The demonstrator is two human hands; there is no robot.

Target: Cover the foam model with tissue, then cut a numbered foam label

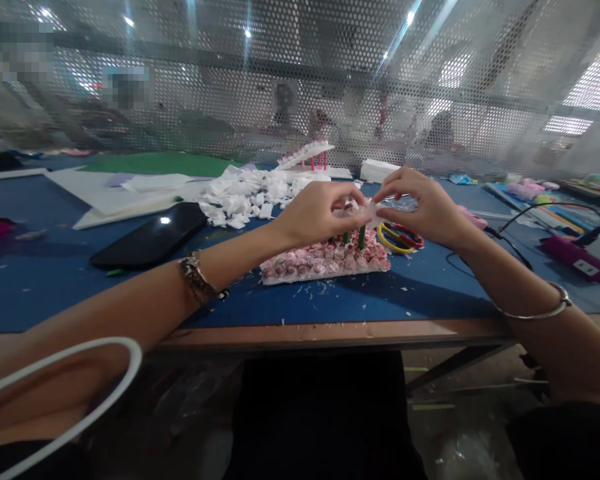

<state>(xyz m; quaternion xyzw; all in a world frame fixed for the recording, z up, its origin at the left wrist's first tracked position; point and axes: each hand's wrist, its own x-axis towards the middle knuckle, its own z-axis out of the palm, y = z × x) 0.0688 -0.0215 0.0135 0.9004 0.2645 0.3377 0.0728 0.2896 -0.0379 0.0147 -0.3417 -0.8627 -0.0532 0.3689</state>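
Observation:
My left hand [317, 212] and my right hand [420, 203] meet fingertip to fingertip over the blue table. Between them they pinch a small, thin, whitish translucent piece [374, 215]; its exact kind is too blurred to name. Just below lies a white slab covered in pink rosettes [325, 260], with a few dark green pegs [362, 238] standing up from it near my fingers. Part of the slab's far side is hidden behind my left hand. Red and yellow scissors handles [397, 239] show beneath my right hand.
A black phone [150, 237] lies left of a heap of white scraps [247, 193]. Behind stands a slanted white board on red pegs [307, 155]. A purple device with a black cable [577, 260] is at the right. Perforated metal mesh [260, 100] closes off the back.

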